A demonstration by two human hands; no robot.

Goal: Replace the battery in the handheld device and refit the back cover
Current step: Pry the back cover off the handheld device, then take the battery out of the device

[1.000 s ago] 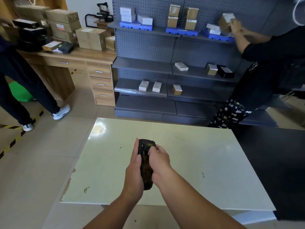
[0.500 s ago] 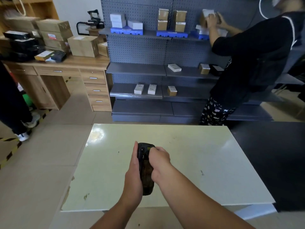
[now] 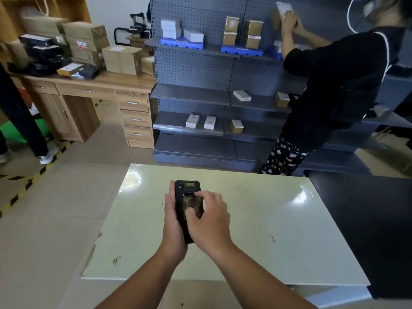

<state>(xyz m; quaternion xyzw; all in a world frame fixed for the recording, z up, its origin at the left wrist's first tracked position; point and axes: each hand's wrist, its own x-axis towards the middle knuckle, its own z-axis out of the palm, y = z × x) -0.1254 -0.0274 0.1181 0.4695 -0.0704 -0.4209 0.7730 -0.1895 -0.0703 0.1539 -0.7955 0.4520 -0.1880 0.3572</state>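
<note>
A black handheld device (image 3: pixel 186 192) is held upright above the pale green table (image 3: pixel 267 230), its back facing me. My left hand (image 3: pixel 172 228) wraps its left edge and lower end. My right hand (image 3: pixel 210 217) lies over its right side, thumb and index finger pressing on the dark back panel. I cannot tell whether the back cover is fully seated. No loose battery is visible.
A person in black (image 3: pixel 334 85) stands at the grey shelving (image 3: pixel 200 97) beyond the table, handling a box. A wooden desk (image 3: pixel 89 92) stacked with cartons is at the left. A dark table (image 3: pixel 367 219) adjoins on the right. Another person's legs (image 3: pixel 24 121) stand far left.
My right hand has slid lower and spread over the device's back. The person at the shelves has shifted left and closer; my view has turned slightly.
</note>
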